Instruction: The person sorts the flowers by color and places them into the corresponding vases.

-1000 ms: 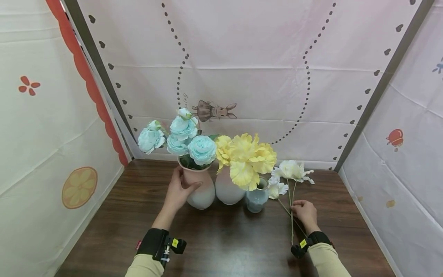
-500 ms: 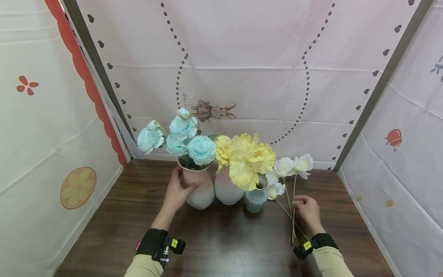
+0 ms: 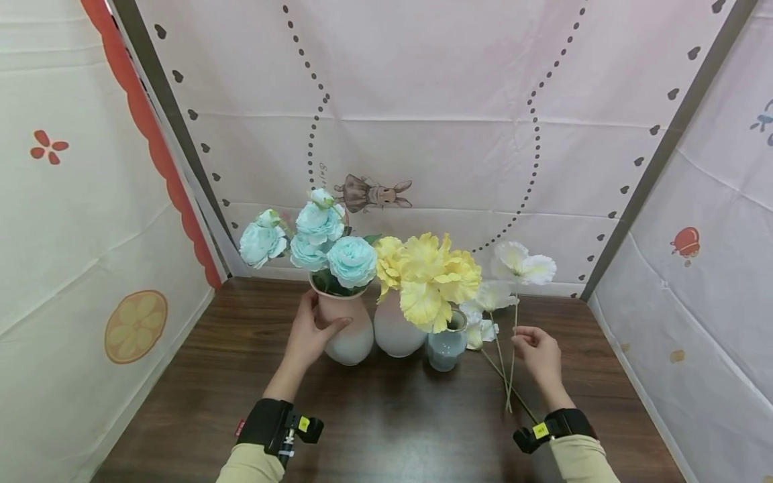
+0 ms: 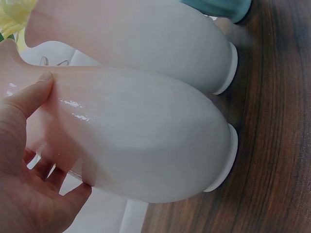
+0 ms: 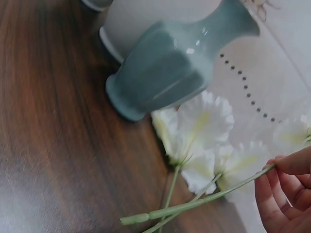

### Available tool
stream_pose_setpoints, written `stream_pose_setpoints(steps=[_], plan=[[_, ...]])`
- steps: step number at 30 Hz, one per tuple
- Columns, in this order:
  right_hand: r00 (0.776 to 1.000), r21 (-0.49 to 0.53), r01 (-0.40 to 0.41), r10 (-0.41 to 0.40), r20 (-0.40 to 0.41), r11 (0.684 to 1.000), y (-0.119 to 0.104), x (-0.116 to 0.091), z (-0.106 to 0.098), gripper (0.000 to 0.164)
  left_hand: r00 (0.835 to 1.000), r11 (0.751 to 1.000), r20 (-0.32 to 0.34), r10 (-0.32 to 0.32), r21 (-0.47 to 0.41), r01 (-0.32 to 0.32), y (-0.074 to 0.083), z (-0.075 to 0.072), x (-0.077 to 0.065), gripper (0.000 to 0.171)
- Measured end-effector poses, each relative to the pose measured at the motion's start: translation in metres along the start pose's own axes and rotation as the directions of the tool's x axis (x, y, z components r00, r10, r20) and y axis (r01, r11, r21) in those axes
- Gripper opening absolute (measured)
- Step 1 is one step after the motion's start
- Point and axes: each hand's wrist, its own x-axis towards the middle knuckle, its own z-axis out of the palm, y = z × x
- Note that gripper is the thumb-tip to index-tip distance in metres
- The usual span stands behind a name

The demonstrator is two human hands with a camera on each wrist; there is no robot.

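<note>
A white flower [image 3: 524, 263] is right of the blue vase [image 3: 445, 349], its stem [image 5: 214, 195] running from the far bloom back toward the person. The right hand [image 3: 539, 355], the nearer one, pinches the stem partway along; the left hand [image 3: 311, 332] grips the pink vase [image 3: 350, 332], well apart. The right wrist view shows the cut end [image 5: 135, 219] closely, past other stems [image 5: 171, 191]; only the head view looks into the blue vase's mouth
</note>
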Motion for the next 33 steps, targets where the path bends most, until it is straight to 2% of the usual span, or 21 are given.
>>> stream_pose_setpoints(steps=[4,12,24,29,33], plan=[[0.997,-0.019,0.055,-0.056,-0.056,0.998,-0.013,-0.003,-0.002,0.024,1.0,1.0,-0.001,-0.003,0.004,0.003,0.001,0.0,0.0,0.095],[0.987,0.04,0.116,-0.11,-0.121,0.992,-0.035,-0.009,-0.006,0.021,1.0,1.0,-0.002,-0.004,0.008,0.004,0.001,0.0,-0.001,0.095],[0.983,0.221,0.167,-0.145,-0.114,0.961,-0.052,-0.016,-0.008,0.022,1.0,1.0,0.002,-0.01,0.008,0.01,0.001,0.0,-0.001,0.095],[0.98,0.242,0.185,-0.159,-0.123,0.952,-0.059,-0.018,-0.009,0.02,1.0,1.0,0.003,-0.008,0.008,0.008,0.001,-0.001,-0.001,0.095],[0.972,0.306,0.225,-0.194,-0.129,0.925,-0.064,-0.019,-0.01,0.019,1.0,1.0,0.002,-0.012,0.009,0.012,0.002,-0.001,-0.001,0.095]])
